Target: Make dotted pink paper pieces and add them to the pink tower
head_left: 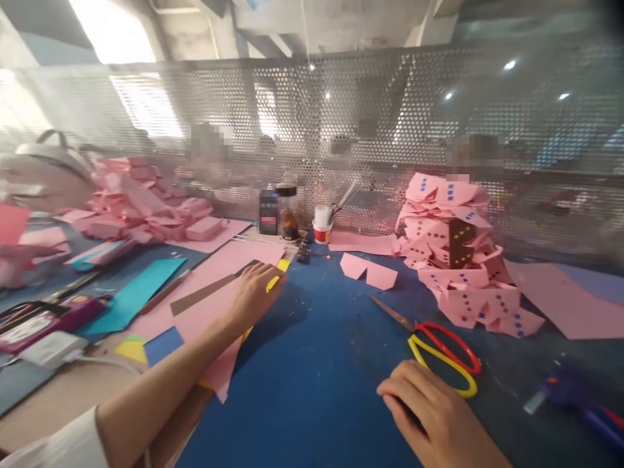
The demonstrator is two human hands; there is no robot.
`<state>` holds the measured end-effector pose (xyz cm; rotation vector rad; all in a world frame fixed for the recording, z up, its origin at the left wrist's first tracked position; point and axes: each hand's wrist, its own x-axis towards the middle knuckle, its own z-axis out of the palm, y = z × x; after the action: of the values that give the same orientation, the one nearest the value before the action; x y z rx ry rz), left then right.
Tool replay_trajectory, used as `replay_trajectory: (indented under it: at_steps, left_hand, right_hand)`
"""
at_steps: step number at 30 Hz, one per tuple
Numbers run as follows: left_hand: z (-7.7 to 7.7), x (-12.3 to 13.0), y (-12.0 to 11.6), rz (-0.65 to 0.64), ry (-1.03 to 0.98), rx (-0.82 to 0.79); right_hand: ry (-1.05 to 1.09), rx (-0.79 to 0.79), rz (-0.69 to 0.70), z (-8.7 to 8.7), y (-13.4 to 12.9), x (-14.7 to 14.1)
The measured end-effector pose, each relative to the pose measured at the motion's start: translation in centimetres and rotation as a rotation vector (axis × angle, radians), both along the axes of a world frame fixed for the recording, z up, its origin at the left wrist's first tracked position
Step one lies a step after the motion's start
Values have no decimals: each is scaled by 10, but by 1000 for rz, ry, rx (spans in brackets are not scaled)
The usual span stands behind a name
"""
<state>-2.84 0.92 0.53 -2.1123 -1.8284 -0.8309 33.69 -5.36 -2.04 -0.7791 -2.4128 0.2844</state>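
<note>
My left hand (256,286) reaches over a pink paper sheet (214,286), its fingers curled down. A small yellow paper piece (272,283) shows between those fingers. Under the same hand lies a grey-brown strip (202,294). My right hand (431,413) is loosely closed low on the right, and nothing shows in its fingers. Just beyond it rest scissors (414,328) with one red and one yellow handle, blades slightly apart. A folded pink paper piece with a notch (369,271) lies farther back on the blue table (312,364).
At right stands a stack of pink pieces with coloured dots (458,253), near a dark blue glue gun (568,387). A pink pile (141,201) fills the back left. A jar (289,214) and a paper cup (322,229) stand before a perforated metal screen (316,123).
</note>
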Motion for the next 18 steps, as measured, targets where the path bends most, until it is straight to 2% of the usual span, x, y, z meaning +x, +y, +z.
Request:
replay_trajectory:
  at_steps: [5,8,10,15,18]
  left_hand:
    - [20,-5,1,92,-50,-9]
    - [34,-23,0,179,-65,-43]
    - [38,-42,-5,238,-59,-114]
    - [29,-96,-25,354,-1,-335]
    - [21,-119,-35,360,1,-371]
  right_hand:
    - [0,0,23,-8,4,5]
    - [-1,-20,25,-10,3,7]
    - [-11,-37,21,-9,2,8]
    - [-48,-39,-8,-3,-1,8]
    - [-55,-48,-27,0,-1,6]
